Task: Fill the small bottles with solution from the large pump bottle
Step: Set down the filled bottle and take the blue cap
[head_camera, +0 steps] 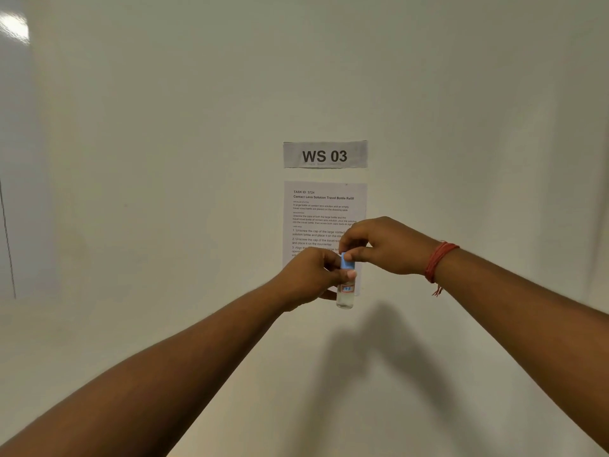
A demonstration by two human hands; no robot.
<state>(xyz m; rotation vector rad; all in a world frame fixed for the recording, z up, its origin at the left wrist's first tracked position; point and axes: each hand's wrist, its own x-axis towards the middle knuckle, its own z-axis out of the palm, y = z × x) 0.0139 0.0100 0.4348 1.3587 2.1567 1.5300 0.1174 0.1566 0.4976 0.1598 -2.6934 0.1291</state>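
Facing a pale wall (164, 159) with a "WS 03" sign (325, 155) over a taped task sheet (324, 209), I hold the small bottle (345, 296) upright in my left hand (309, 278), steadying it, while my right hand (385, 245) pinches its blue cap (346, 262), probably to twist it.

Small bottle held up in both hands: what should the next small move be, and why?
Probably twist the blue cap with the right hand while the left hand steadies the small bottle. The right fingertips already pinch the cap, which sits on the upright bottle; which way to turn is unclear.
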